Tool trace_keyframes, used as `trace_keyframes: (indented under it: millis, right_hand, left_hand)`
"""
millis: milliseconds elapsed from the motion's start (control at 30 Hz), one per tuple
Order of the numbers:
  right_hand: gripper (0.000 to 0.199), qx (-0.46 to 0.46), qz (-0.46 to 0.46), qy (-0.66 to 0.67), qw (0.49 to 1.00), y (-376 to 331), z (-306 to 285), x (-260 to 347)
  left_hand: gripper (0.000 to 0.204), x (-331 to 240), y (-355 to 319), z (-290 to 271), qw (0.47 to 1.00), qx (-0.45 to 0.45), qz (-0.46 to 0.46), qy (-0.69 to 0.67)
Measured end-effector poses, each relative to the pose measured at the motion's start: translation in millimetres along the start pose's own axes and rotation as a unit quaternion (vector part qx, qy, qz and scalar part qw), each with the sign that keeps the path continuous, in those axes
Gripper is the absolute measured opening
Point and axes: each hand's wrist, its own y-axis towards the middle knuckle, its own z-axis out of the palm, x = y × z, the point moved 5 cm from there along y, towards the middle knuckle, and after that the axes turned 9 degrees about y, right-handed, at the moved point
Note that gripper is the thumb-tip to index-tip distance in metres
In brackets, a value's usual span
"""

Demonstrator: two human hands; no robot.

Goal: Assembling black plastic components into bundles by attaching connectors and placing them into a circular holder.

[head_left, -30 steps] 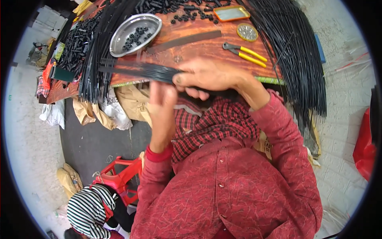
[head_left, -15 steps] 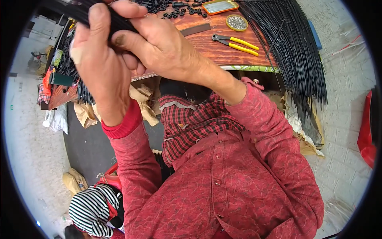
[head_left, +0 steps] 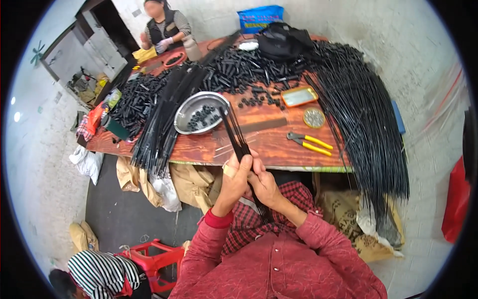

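Observation:
A small bundle of thin black rods (head_left: 238, 141) slants from over the table's front down towards my lap. My left hand (head_left: 235, 180) is closed around its middle, the thumb lying along the rods and a pale bandage wrapped on one finger. Against it, my right hand (head_left: 265, 185) grips the same bundle from the right side. The rods' upper ends fan slightly apart near a metal bowl (head_left: 181, 112) with small black parts in it. To the right of the hands, yellow-handled pliers (head_left: 311, 143) lie on the wooden table (head_left: 199, 153).
Long black rods (head_left: 363, 119) hang over the table's right edge, and another rod pile (head_left: 167, 117) lies at left. Heaped black tubes (head_left: 244, 67) cover the back. A round tin (head_left: 314, 118) and an orange-rimmed tray (head_left: 298, 96) sit nearby. A co-worker (head_left: 167, 27) is across the table.
My hands have come down and away from close at the upper left to the table's front edge, still gripping the rods. The view has tilted up, showing more of the table.

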Motion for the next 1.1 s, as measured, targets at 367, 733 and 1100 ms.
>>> trace_keyframes:
  millis: [367, 733, 1100]
  right_hand:
    - [0.034, 0.102, 0.055, 0.114, 0.987, 34, -3, 4]
    - [0.030, 0.009, -0.082, -0.091, 0.992, 95, -89, 108]
    - [0.027, 0.207, 0.166, 0.077, 0.961, 117, -43, 138]
  left_hand:
    - [0.030, -5, 37, -19, 0.999, 0.020, 0.015, -0.019]
    - [0.027, -6, 40, 3, 0.994, 0.060, 0.084, -0.043]
    - [0.045, -18, 41, 24, 0.986, 0.149, 0.057, -0.051]
